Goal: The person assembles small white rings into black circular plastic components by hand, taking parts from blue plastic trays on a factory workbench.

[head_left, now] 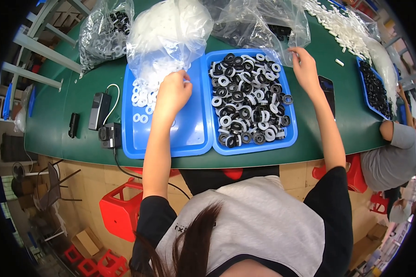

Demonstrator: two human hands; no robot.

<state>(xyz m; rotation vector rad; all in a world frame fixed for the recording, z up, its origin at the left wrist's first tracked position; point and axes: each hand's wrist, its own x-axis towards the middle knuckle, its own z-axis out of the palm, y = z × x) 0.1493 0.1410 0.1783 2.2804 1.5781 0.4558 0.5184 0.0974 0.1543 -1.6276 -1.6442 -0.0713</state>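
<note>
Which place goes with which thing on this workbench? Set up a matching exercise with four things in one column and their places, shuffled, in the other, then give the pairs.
Things:
1. white rings
2. black and white rings
3. left hand
4. right hand

Places:
A. fill the right blue tray
B. at the clear bag beyond the right tray
C. lie in the left blue tray, at its far left
D. over the left tray, at the mouth of the bag of white rings

Pairs: 1-C, 2-A, 3-D, 4-B
</note>
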